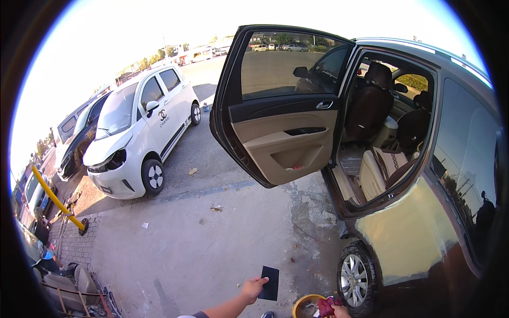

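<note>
My left hand, low in the middle of the view, grips a flat black square sheet, held out over the concrete. My right hand holds a crumpled dark-red cloth above a yellow bucket; the bucket's contents are partly hidden. Beside them is the rear wheel of a brown car. Its rear quarter panel carries a large pale yellow-beige patch. The rear door stands wide open, showing the seats inside.
At the left, a white small car with an opening in its front stands beside a black car. A yellow post leans near them. Loose seats lie at the lower left, with scraps on the concrete ground.
</note>
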Demonstrator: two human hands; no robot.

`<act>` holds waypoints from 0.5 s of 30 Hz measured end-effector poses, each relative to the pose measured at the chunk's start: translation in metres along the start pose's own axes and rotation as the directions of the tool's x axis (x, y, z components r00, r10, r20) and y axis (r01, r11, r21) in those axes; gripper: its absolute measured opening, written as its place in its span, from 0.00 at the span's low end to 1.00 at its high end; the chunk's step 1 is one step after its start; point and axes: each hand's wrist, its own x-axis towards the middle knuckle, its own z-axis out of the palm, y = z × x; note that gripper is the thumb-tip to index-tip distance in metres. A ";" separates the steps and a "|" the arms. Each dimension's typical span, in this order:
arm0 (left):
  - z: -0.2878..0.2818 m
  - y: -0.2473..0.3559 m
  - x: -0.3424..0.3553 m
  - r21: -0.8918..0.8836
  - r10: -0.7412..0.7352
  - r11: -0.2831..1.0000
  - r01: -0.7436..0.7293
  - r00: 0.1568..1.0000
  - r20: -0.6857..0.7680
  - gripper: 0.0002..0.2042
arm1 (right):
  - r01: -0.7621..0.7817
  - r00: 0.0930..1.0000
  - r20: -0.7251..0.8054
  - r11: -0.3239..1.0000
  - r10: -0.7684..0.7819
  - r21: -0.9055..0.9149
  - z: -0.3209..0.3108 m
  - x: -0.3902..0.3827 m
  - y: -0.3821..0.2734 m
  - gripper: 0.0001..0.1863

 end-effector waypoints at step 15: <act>0.120 -0.004 -0.073 -0.089 0.127 0.989 -0.117 0.984 0.122 0.12 | 0.741 0.216 -0.480 0.463 -0.851 -0.487 -0.403 -0.476 -0.154 0.32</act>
